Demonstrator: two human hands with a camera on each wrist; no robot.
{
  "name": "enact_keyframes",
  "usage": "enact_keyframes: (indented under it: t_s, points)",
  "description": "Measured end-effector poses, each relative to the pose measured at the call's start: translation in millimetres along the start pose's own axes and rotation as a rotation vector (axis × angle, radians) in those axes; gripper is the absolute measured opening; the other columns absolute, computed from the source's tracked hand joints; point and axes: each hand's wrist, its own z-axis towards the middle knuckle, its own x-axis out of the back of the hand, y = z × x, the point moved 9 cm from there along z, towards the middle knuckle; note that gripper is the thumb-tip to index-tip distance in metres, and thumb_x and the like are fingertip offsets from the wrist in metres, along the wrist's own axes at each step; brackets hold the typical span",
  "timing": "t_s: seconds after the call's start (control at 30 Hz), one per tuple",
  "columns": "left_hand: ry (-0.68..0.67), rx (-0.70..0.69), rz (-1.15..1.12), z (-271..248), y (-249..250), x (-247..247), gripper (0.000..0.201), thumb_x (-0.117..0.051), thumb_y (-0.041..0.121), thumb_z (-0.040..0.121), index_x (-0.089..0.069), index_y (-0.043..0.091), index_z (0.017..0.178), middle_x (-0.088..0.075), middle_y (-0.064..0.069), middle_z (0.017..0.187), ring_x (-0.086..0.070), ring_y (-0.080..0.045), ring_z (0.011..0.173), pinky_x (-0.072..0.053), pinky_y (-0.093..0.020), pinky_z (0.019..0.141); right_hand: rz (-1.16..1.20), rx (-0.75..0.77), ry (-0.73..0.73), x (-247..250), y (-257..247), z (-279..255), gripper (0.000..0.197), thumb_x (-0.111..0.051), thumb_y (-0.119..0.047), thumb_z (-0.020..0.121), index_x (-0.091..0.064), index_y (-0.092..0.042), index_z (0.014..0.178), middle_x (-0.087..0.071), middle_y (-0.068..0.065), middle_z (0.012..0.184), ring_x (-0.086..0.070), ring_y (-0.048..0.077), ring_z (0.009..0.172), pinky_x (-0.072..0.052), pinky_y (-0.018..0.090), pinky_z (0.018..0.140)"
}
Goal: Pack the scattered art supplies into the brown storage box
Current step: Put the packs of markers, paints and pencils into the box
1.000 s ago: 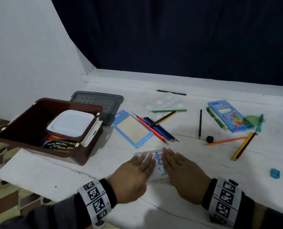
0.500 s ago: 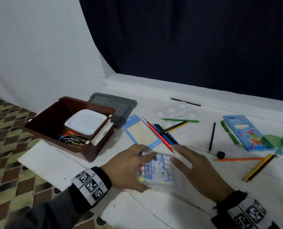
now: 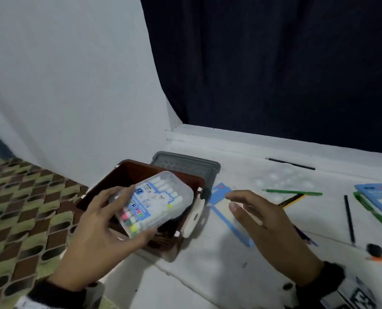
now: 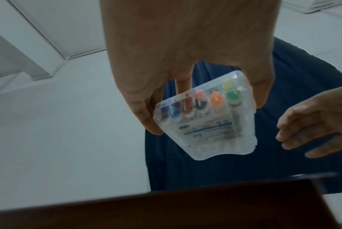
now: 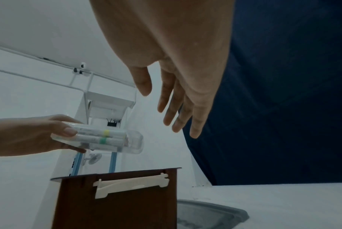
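Step in hand: carrying the marker case (image 3: 154,202) to the brown box (image 3: 127,169), centre-left of the head frame. Left hand (image 3: 96,239) gripping the case, thumb on one long edge, fingers on the other; case airborne, tilted, above the box opening, not yet inside. Same hold seen from the left wrist view: clear case (image 4: 203,117), coloured caps visible through the end. Right hand (image 3: 266,221) empty, fingers straight and spread, hovering right of the box, off the case. Grey lid (image 3: 190,165) behind the box. Loose pencils (image 3: 292,192), blue pack (image 3: 379,201) and black cap (image 3: 374,249) left on the surface at right. Probably next: lower and level the case, clear the rim and latch (image 5: 131,184), release. Plenty left to pack, judging by the scatter.
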Motion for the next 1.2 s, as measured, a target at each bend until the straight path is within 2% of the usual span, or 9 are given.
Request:
enact_keyframes:
  t_s: [0.1,0.23,0.53,0.7,0.8,0.87,1.0,1.07,1.2]
  points:
    - [0.062,0.074,0.043,17.9,-55.5,23.5,0.092,-0.073,0.076,0.050,-0.061,0.034,0.132,-0.049,0.014,0.132,-0.062,-0.016,0.109,-0.056,-0.043,0.091,-0.186,0.075,-0.035,-50.3,-20.3,34.0,0.013,-0.059,-0.032,0.094,-0.068,-0.032,0.104,-0.066,-0.023,0.105,-0.058,-0.005,0.104,-0.040,0.011,0.088]
    - [0.082,0.040,0.176,45.9,-100.6,44.2,0.091,-0.065,0.071,0.054,-0.067,0.017,0.127,-0.053,-0.004,0.129,-0.055,-0.025,0.117,-0.048,-0.041,0.100,-0.515,0.175,-0.263,-133.2,-38.3,74.4,0.033,-0.049,-0.044,0.095,-0.061,-0.028,0.121,-0.058,-0.016,0.122,-0.052,0.002,0.114,-0.042,0.025,0.098]
    - [-0.173,-0.106,0.404,70.3,-143.2,22.7,0.088,-0.060,0.069,0.060,-0.065,0.010,0.126,-0.050,-0.016,0.126,-0.048,-0.033,0.111,-0.047,-0.048,0.089,-1.100,-0.005,-0.653,-225.0,2.7,82.9,0.087,-0.048,-0.049,0.096,0.001,-0.008,0.155,0.000,0.020,0.161,-0.007,0.029,0.150,-0.012,0.044,0.121]
    - [-0.292,-0.138,0.412,71.1,-137.8,5.0,0.082,-0.056,0.072,0.066,-0.064,0.018,0.126,-0.051,-0.007,0.129,-0.044,-0.026,0.111,-0.048,-0.042,0.088,-1.079,-0.018,-0.587,-226.5,0.4,80.6,0.070,-0.053,-0.017,0.095,-0.015,-0.002,0.153,-0.014,0.024,0.159,-0.019,0.032,0.148,-0.020,0.043,0.119]
    - [-0.340,-0.146,0.399,73.0,-135.9,-10.2,0.081,-0.049,0.075,0.072,-0.066,0.016,0.125,-0.054,-0.006,0.130,-0.044,-0.026,0.107,-0.051,-0.042,0.085,-1.083,-0.007,-0.517,-219.6,-2.1,78.4,0.081,-0.091,-0.021,0.048,-0.065,-0.003,0.123,-0.065,0.018,0.123,-0.066,0.025,0.112,-0.054,0.036,0.089]
    - [-0.364,-0.144,0.409,77.4,-137.1,-18.5,0.083,-0.044,0.077,0.077,-0.065,0.014,0.127,-0.054,-0.008,0.132,-0.045,-0.029,0.108,-0.051,-0.044,0.087,-1.099,0.027,-0.450,-215.1,0.2,75.7,0.082,-0.092,-0.022,0.038,-0.070,-0.005,0.116,-0.070,0.015,0.116,-0.070,0.023,0.104,-0.056,0.036,0.083]
    - [-0.444,-0.204,0.412,79.1,-135.9,-38.8,0.081,-0.030,0.077,0.087,-0.061,0.017,0.131,-0.050,-0.011,0.146,-0.042,-0.035,0.133,-0.029,-0.054,0.112,-1.100,0.020,-0.504,-219.9,-4.1,75.9,0.072,-0.060,-0.015,0.087,-0.028,-0.003,0.150,-0.026,0.022,0.156,-0.030,0.031,0.144,-0.026,0.048,0.116]
    - [-0.552,-0.262,0.362,74.9,-138.1,-55.0,0.074,-0.020,0.069,0.096,-0.055,0.019,0.138,-0.046,-0.009,0.151,-0.037,-0.028,0.143,-0.023,-0.044,0.119,-1.098,-0.014,-0.554,-224.0,0.2,73.9,0.066,-0.040,-0.014,0.098,-0.007,-0.008,0.155,-0.004,0.019,0.162,-0.007,0.029,0.151,-0.009,0.047,0.122]
    - [-0.739,-0.332,0.312,70.8,-145.9,-75.0,0.111,0.021,0.081,0.076,-0.035,0.023,0.152,-0.029,-0.008,0.161,-0.018,-0.021,0.151,-0.015,-0.029,0.123,-1.065,-0.013,-0.512,-227.0,14.6,70.9,0.063,-0.056,-0.018,0.091,-0.034,-0.006,0.149,-0.034,0.024,0.152,-0.036,0.035,0.141,-0.036,0.053,0.111]
